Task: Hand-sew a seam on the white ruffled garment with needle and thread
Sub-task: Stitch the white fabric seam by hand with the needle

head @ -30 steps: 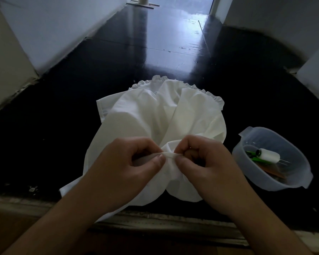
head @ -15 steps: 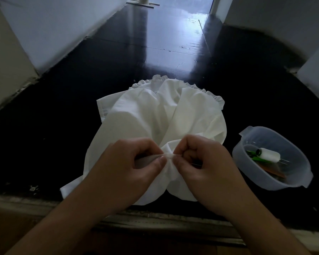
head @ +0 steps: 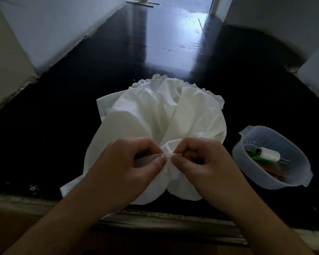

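A small fold of the white garment (head: 160, 115) is pinched from either side between the left hand (head: 136, 162) and right hand (head: 197, 161), thumbs nearly touching, no needle discernible

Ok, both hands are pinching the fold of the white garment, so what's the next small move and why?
Probably ease the right hand along the pinched fold while the left hand holds the white ruffled garment taut. Thumb tips nearly meet there, and no needle shows, so I can't tell whether a stitch is under way.
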A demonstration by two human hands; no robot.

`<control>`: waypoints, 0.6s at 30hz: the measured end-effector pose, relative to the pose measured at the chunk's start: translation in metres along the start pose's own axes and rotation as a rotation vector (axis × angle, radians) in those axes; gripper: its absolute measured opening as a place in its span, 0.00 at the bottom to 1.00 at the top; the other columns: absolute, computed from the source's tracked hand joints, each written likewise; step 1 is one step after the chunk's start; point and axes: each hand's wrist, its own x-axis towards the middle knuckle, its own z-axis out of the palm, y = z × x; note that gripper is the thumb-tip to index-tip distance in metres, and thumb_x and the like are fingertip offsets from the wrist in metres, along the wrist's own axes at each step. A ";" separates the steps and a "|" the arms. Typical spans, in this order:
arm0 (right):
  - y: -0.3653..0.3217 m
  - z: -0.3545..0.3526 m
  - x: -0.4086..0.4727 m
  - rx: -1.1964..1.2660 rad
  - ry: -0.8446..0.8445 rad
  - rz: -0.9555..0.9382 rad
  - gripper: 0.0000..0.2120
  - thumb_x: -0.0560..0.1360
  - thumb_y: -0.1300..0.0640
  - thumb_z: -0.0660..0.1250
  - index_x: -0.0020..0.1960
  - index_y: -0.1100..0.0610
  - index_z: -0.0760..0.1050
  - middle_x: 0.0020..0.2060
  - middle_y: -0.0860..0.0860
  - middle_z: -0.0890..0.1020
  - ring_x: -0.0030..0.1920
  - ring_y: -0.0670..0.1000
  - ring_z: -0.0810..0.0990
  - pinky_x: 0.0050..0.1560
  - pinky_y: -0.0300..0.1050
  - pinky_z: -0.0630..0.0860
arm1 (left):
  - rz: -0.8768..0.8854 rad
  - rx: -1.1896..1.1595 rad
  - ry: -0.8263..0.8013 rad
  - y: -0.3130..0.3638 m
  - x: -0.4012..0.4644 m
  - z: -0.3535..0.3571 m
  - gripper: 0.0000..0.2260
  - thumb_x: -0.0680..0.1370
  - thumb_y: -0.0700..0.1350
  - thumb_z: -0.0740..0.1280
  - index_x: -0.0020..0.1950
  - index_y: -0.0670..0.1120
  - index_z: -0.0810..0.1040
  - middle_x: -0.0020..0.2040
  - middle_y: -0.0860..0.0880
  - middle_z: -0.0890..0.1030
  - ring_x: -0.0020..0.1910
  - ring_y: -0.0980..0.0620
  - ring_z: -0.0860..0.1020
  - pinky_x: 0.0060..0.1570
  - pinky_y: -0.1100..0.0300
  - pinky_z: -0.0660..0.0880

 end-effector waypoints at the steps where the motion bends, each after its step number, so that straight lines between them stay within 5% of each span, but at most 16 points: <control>1: 0.001 0.000 0.000 0.022 -0.004 0.010 0.10 0.78 0.60 0.72 0.38 0.54 0.80 0.25 0.53 0.76 0.26 0.47 0.72 0.30 0.36 0.69 | -0.001 -0.002 -0.002 0.000 0.000 0.000 0.05 0.78 0.52 0.72 0.43 0.55 0.85 0.36 0.60 0.84 0.39 0.61 0.83 0.38 0.71 0.73; 10: 0.007 -0.007 0.002 0.279 -0.080 0.072 0.10 0.79 0.63 0.71 0.39 0.59 0.81 0.26 0.55 0.72 0.28 0.53 0.67 0.32 0.49 0.64 | -0.034 -0.033 -0.005 -0.002 0.001 -0.003 0.05 0.78 0.51 0.73 0.44 0.55 0.86 0.38 0.60 0.85 0.41 0.62 0.85 0.40 0.70 0.76; 18: 0.012 -0.007 0.007 0.559 -0.150 0.142 0.09 0.72 0.63 0.71 0.40 0.69 0.76 0.25 0.56 0.66 0.25 0.50 0.61 0.29 0.45 0.55 | -0.037 -0.059 -0.020 -0.002 0.001 -0.004 0.05 0.78 0.51 0.72 0.43 0.55 0.87 0.38 0.58 0.86 0.40 0.59 0.85 0.40 0.65 0.78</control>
